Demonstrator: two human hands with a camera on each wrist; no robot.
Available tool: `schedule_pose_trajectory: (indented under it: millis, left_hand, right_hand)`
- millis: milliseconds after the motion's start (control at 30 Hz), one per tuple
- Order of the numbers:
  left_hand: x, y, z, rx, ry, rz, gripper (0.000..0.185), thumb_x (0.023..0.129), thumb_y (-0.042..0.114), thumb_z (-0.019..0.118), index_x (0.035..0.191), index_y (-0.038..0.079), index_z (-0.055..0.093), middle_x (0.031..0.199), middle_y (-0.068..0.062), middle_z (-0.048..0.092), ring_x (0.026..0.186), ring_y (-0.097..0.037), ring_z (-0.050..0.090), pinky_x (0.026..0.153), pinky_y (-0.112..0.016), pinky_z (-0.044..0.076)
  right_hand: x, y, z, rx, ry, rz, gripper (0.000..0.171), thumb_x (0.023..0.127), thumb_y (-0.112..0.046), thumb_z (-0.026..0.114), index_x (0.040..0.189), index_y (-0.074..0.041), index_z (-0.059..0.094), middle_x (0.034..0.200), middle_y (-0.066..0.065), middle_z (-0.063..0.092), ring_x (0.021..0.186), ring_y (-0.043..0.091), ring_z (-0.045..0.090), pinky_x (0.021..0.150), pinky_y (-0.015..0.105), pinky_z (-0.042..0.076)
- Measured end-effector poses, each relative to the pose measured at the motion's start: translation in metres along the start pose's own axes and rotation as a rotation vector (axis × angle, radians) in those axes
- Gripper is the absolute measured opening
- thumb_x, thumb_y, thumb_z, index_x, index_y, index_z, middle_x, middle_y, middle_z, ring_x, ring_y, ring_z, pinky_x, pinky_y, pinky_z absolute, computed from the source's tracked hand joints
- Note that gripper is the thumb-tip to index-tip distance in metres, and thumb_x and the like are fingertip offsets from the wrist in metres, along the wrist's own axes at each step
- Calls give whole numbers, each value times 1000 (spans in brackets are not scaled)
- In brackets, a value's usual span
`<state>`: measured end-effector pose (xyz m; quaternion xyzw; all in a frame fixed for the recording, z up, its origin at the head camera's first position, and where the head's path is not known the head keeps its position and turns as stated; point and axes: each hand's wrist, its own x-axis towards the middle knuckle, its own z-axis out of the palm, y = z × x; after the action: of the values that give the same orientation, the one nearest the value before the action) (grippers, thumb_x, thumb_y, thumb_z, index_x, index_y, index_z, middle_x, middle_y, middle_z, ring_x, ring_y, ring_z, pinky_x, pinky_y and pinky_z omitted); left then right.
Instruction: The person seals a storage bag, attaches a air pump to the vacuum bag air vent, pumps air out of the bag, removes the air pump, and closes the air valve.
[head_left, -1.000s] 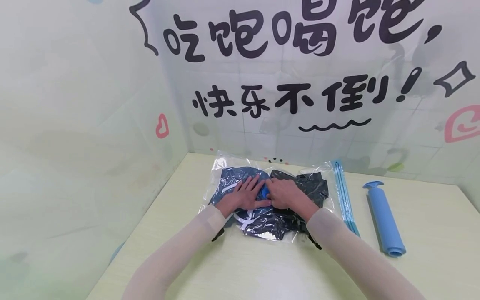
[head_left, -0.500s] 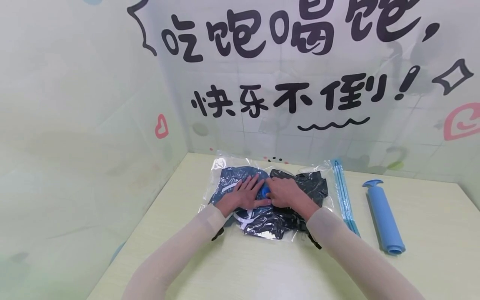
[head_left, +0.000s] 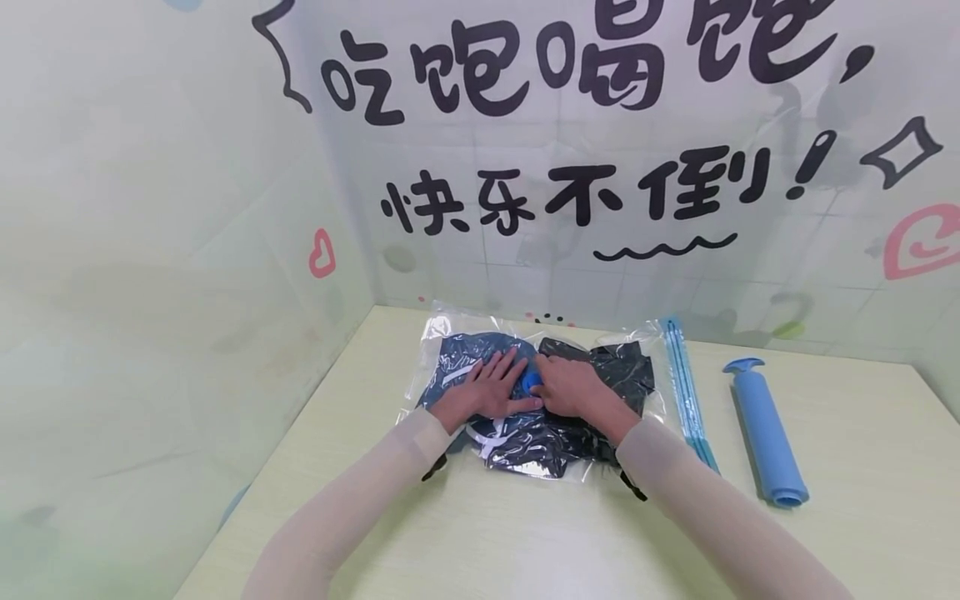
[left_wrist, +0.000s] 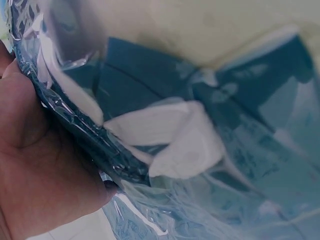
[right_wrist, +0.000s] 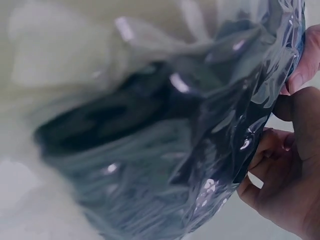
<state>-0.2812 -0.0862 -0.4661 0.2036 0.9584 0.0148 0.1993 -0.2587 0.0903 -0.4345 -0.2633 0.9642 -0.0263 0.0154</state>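
- On the pale table [head_left: 525,542], in the far corner below the lettered wall [head_left: 600,167], lies a clear vacuum bag [head_left: 442,333] stuffed with dark clothes [head_left: 626,371]; it sits at about 12 o'clock from the person, and both hands rest on it.
- At 1 o'clock from the bag, a blue hand pump [head_left: 765,442] lies flat on the table, well apart from the hands, with its handle end toward the wall.
- Between pump and bag, just beside the bag's right edge, a long blue sealing strip [head_left: 686,392] runs from the wall toward the person.
- The left hand [head_left: 491,387] lies flat on the bag, fingers straight and spread, pressing down at 9 o'clock of the valve.
- The right hand [head_left: 570,387] lies at 3 o'clock of the valve, close against the left; its wrist view shows the fingers [right_wrist: 300,75] bent over the plastic.
- Between the two hands, a small blue valve [head_left: 531,383] shows, with fingertips touching it on both sides.
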Motion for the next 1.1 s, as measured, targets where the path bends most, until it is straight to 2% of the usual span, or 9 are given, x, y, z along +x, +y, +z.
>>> schedule_pose_trajectory:
  millis: [233, 433, 633, 800, 867, 1000, 1100]
  left_hand:
    - [1, -3, 2, -16, -2, 6, 96, 95, 79, 33, 165, 24, -1, 168, 1, -16, 152, -24, -14, 119, -48, -6]
    - [-1, -7, 2, -11, 7, 13, 96, 95, 79, 33, 165, 24, -1, 168, 1, -16, 152, -24, -13, 119, -49, -5]
    - [1, -10, 1, -17, 11, 23, 96, 95, 79, 34, 165, 23, 1, 168, 0, -15, 152, -24, -12, 119, -50, -4]
    - [0, -12, 0, -6, 5, 38, 95, 96, 78, 34, 165, 22, 0, 168, -1, -15, 152, -25, -12, 119, -49, -4]
    - [-6, -11, -7, -29, -4, 83, 92, 99, 73, 33, 165, 18, 1, 168, -5, -13, 152, -29, -11, 119, -50, -2]
    - [-25, -14, -34, -239, 69, 290, 81, 107, 50, 43, 162, 0, 10, 167, -20, 7, 152, -37, 7, 119, -51, 8]
    - [-40, -24, -54, -346, 180, 446, 68, 108, 32, 50, 157, -7, 24, 160, -24, 29, 147, -38, 26, 119, -46, 19]
  right_hand:
    - [-9, -1, 5, -7, 53, -24, 32, 102, -31, 65, 110, -2, 55, 91, 13, 62, 85, 32, 68, 70, 49, 55]
    - [-12, 0, 7, 41, 97, -37, 30, 101, -29, 66, 106, -2, 54, 91, 14, 64, 86, 33, 68, 70, 51, 54]
    - [-9, -1, 9, 122, 98, -2, 28, 101, -27, 66, 107, -2, 54, 97, 17, 67, 92, 36, 68, 75, 56, 53]
    - [-8, 1, 12, 164, 90, 11, 27, 102, -26, 66, 106, -3, 53, 96, 15, 66, 93, 35, 67, 75, 55, 52]
    - [-9, 5, 10, 205, 88, -20, 26, 102, -25, 66, 106, -2, 54, 92, 13, 64, 88, 33, 67, 72, 52, 52]
    - [-20, 21, -7, 388, 76, -144, 26, 102, -21, 64, 107, 5, 60, 88, 10, 63, 79, 27, 64, 70, 45, 54]
    - [-39, 44, -25, 449, 95, -202, 38, 104, -23, 62, 121, 10, 61, 105, 17, 65, 91, 30, 65, 84, 48, 54]
